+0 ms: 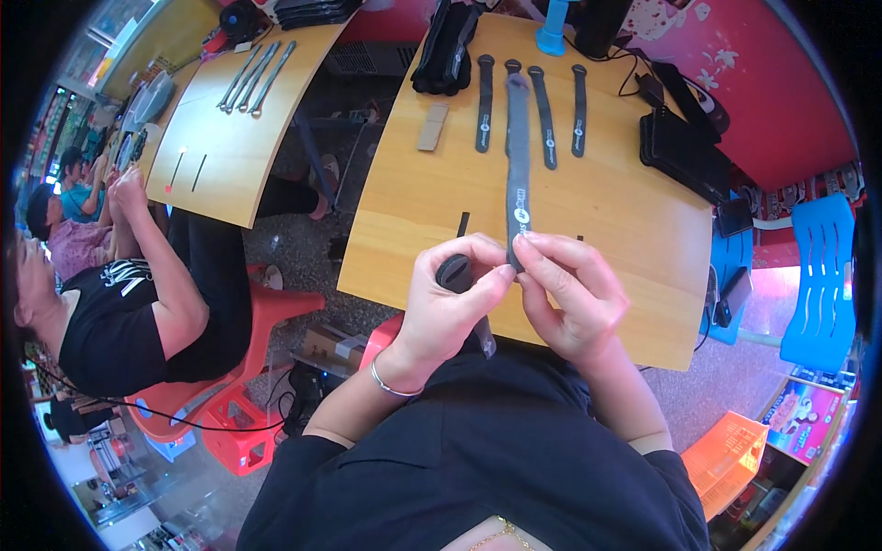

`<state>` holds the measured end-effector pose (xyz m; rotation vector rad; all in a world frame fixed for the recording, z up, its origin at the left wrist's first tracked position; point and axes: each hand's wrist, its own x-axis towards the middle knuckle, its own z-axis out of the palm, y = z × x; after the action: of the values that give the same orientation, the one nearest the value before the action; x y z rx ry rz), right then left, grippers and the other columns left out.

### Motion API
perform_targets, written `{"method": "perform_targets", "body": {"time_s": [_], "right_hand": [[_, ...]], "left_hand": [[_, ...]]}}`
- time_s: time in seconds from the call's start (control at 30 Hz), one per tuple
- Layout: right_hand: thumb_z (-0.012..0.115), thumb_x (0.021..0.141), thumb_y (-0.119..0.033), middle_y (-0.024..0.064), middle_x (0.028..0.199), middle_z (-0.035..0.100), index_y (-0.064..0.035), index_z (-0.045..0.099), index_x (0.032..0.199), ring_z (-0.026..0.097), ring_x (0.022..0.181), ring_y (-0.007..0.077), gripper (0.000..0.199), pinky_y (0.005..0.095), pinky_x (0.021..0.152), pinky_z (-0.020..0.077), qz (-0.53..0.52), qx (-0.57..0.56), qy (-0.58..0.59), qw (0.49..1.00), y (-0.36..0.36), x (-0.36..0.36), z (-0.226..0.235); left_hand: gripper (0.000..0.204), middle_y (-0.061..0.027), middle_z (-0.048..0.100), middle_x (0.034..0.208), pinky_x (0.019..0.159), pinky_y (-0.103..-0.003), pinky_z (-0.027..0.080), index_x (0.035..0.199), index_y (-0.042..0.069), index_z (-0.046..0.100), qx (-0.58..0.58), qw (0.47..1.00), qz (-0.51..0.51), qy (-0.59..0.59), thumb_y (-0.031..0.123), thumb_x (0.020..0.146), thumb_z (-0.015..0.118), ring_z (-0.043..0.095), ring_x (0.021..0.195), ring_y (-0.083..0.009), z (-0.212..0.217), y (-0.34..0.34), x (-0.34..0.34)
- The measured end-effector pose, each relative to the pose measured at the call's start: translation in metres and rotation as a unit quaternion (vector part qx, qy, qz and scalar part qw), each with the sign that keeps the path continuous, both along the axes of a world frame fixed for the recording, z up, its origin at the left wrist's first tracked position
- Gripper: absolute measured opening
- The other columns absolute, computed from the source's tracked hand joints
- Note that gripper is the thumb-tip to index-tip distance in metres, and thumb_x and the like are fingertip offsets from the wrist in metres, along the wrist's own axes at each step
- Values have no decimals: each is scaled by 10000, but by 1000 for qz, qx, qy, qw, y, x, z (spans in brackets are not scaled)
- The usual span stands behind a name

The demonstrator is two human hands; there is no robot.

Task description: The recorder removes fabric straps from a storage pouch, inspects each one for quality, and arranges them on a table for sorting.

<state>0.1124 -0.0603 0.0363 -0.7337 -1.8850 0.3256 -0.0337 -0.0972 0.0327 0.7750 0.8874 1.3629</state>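
Over the near part of the table, my left hand (439, 308) and my right hand (577, 289) pinch the near end of a long grey hook-and-loop strap (518, 151) with white print. The strap stretches away from my fingers toward the far side. A second, dark strap (454, 273) with a slotted round end is tucked in my left hand, its tail hanging below the palm. More grey straps (484, 106) lie spread out beyond my hands, several in a row. A short black strip (464, 223) rests just past my left hand.
A bundle of black straps (447, 50) and a piece of cardboard (433, 127) lie at the table's far left. Black pouches (684, 151) and cables sit at the far right. To the left, a person (138, 303) works at another table (216, 151) with straps on it.
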Motion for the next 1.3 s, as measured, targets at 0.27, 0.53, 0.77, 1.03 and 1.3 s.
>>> {"method": "perform_targets", "body": {"time_s": [0.27, 0.53, 0.77, 1.03, 1.3], "right_hand": [[716, 708, -24, 103, 884, 674, -6, 665, 951, 675, 790, 204, 249, 277, 653, 556, 14, 39, -97, 994, 4, 7, 7], [691, 724, -55, 119, 870, 671, -3, 658, 951, 678, 760, 218, 235, 279, 623, 557, 49, 65, -147, 986, 10, 12, 21], [693, 726, -59, 117, 846, 670, -14, 641, 922, 677, 747, 239, 208, 299, 624, 557, 111, 9, -129, 985, 14, 15, 22], [715, 687, -44, 82, 809, 675, -54, 654, 884, 676, 716, 216, 207, 287, 592, 544, 74, -1, -145, 987, 14, 13, 25], [722, 679, -31, 74, 800, 679, -60, 663, 862, 675, 706, 208, 194, 289, 594, 544, 67, -21, -84, 994, 14, 12, 29]], "left_hand": [[78, 30, 484, 664, 472, -185, 252, 714, 2, 572, 108, 964, 77, 231, -37, 735, 635, 376, 550, 2, -1, 3, 3], [103, 4, 479, 643, 444, -203, 256, 691, 13, 559, 174, 909, 108, 363, -34, 700, 650, 362, 494, -32, 6, 4, -2], [116, 6, 486, 650, 446, -201, 263, 691, 19, 544, 176, 917, 101, 344, -48, 707, 638, 368, 502, -32, 10, 0, 2], [118, 9, 486, 656, 450, -196, 259, 689, 19, 532, 167, 925, 94, 328, -46, 711, 628, 366, 505, -28, 9, 0, 2], [111, 7, 483, 659, 448, -198, 256, 701, 14, 540, 159, 923, 95, 338, -41, 718, 635, 367, 500, -28, 15, -1, 0]]}}
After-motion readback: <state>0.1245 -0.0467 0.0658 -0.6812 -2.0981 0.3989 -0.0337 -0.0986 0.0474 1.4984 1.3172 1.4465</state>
